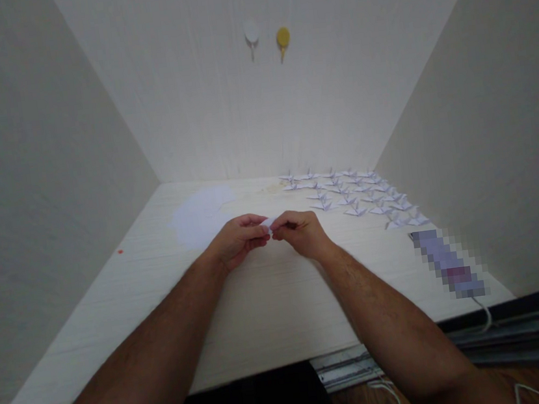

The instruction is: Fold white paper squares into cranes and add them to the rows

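Note:
My left hand (237, 239) and my right hand (303, 232) meet over the middle of a pale wooden desk (263, 307). Both pinch a small piece of white paper (268, 224) between their fingertips; most of it is hidden by the fingers. A stack of white paper sheets (200, 217) lies flat on the desk just behind my left hand. Several small folded white paper cranes (354, 193) stand in rows at the back right of the desk.
White walls close in the desk on the left, back and right. Two round hooks, one white (251, 32) and one yellow (283, 38), hang on the back wall. A blurred flat object (447, 263) with a cable lies at the desk's right front edge.

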`<state>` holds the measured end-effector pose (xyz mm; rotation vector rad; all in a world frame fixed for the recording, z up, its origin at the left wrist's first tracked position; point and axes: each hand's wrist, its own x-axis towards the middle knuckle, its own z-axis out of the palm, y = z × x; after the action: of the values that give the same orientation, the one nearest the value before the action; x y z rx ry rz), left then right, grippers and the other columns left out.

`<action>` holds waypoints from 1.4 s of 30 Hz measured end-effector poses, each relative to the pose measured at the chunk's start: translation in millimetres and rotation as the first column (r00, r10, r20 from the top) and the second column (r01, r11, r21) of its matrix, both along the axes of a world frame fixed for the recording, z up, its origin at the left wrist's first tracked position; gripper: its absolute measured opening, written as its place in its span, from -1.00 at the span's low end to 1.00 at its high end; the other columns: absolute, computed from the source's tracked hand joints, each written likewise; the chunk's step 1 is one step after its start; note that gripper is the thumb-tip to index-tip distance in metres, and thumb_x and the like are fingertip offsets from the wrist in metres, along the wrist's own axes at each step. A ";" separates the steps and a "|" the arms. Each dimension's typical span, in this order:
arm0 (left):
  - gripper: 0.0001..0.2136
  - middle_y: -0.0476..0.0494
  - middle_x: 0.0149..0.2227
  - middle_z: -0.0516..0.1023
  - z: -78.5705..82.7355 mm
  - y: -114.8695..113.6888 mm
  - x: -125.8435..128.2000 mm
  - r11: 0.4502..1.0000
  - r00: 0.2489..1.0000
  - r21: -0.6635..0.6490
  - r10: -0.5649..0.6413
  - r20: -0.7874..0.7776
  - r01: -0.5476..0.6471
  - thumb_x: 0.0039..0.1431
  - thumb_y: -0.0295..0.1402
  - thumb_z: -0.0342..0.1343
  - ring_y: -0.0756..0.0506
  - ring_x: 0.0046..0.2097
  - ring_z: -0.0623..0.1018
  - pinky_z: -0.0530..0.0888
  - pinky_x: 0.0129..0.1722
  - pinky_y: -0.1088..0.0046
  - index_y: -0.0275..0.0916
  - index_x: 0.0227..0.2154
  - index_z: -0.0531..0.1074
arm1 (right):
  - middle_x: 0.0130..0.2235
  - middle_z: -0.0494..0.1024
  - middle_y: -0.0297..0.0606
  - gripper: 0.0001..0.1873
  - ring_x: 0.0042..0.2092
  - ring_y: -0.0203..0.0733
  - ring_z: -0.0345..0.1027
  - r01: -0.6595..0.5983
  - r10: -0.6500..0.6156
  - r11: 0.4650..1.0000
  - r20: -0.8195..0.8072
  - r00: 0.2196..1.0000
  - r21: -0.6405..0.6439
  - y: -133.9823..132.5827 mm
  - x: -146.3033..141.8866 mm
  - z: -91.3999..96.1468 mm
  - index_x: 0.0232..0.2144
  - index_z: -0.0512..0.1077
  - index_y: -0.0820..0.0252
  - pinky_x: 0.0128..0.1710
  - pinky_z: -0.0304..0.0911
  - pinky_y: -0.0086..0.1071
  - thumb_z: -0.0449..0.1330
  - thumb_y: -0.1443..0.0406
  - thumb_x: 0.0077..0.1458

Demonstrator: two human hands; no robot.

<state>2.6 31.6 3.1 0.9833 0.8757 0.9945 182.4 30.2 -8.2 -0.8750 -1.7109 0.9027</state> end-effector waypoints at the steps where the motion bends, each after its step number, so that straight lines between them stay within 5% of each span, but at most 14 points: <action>1: -0.74 -0.12 -0.45 0.58 -0.5 0.1 0.1 1.000 1.000 -0.002 0.001 -0.006 -0.001 -0.22 -0.46 0.40 0.03 -0.44 0.53 0.47 -0.41 0.55 -0.33 -0.39 0.52 | -0.48 0.57 -0.36 -0.91 -0.42 -0.31 0.45 -0.001 0.001 1.000 0.015 1.000 0.014 -0.2 0.8 0.6 -0.45 0.55 0.15 -0.39 0.33 -0.44 0.23 0.38 -0.04; 9: -0.69 -0.07 -0.50 0.54 -0.4 -1.2 2.9 0.999 0.996 0.001 0.042 -0.076 -0.042 -0.27 -0.47 0.40 0.02 -0.46 0.52 0.45 -0.42 0.51 -0.32 -0.38 0.48 | -0.49 0.58 -0.36 -0.84 -0.44 -0.33 0.41 0.040 -0.105 0.954 0.204 0.973 0.297 -2.9 4.9 5.4 -0.51 0.55 0.13 -0.39 0.27 -0.45 0.19 0.42 0.00; 14: -0.61 -0.05 -0.45 0.56 -1.4 -0.6 5.1 0.986 0.990 0.089 0.144 0.006 -0.144 -0.28 -0.45 0.40 0.00 -0.44 0.54 0.47 -0.38 0.46 -0.29 -0.31 0.45 | -0.44 0.58 -0.31 -0.84 -0.42 -0.29 0.45 0.126 -0.125 0.992 -0.050 0.991 0.006 -2.5 -5.2 2.0 -0.38 0.50 0.16 -0.39 0.36 -0.41 0.32 0.27 -0.10; 17: -0.63 -0.05 -0.43 0.56 -2.8 -0.9 7.0 0.973 0.985 0.152 0.169 0.030 -0.172 -0.27 -0.42 0.41 0.00 -0.45 0.54 0.49 -0.38 0.44 -0.29 -0.33 0.44 | -0.50 0.54 -0.33 -0.73 -0.46 -0.27 0.44 0.114 -0.158 0.971 -0.204 0.966 -0.212 -1.4 -10.6 3.9 -0.41 0.44 0.19 -0.43 0.38 -0.40 0.38 0.23 -0.21; 21: -0.64 -0.04 -0.44 0.55 -2.9 -2.7 9.4 0.957 0.984 0.231 0.176 0.014 -0.174 -0.27 -0.42 0.41 -0.01 -0.45 0.54 0.48 -0.39 0.43 -0.31 -0.35 0.43 | -0.55 0.54 -0.31 -0.74 -0.52 -0.29 0.42 0.057 -0.152 0.938 -0.258 0.954 -0.342 -1.6 -12.4 9.6 -0.47 0.45 0.24 -0.48 0.38 -0.41 0.37 0.20 -0.20; 34: -0.60 -0.04 -0.39 0.56 4.6 -9.4 13.3 0.919 0.980 0.377 0.166 -0.108 -0.114 -0.27 -0.43 0.39 -0.03 -0.39 0.57 0.49 -0.35 0.44 -0.28 -0.30 0.39 | -0.54 0.55 -0.32 -0.83 -0.50 -0.30 0.44 0.029 -0.085 0.958 -0.185 0.979 -0.286 -0.5 -8.4 8.1 -0.48 0.45 0.22 -0.45 0.37 -0.43 0.33 0.26 -0.15; 42: -0.70 -0.01 -0.44 0.52 1.2 -7.5 16.8 0.873 0.945 0.452 0.283 -0.163 -0.183 -0.16 -0.44 0.30 0.02 -0.43 0.51 0.41 -0.43 0.53 -0.27 -0.32 0.37 | -0.57 0.53 -0.34 -0.89 -0.50 -0.30 0.45 0.100 -0.129 0.961 -0.101 0.987 -0.257 -3.8 -10.0 9.6 -0.49 0.44 0.22 -0.46 0.35 -0.45 0.26 0.28 -0.05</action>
<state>19.4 24.1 4.2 1.4124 1.0011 1.3421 172.4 26.4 1.3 -1.0563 -1.4501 1.0859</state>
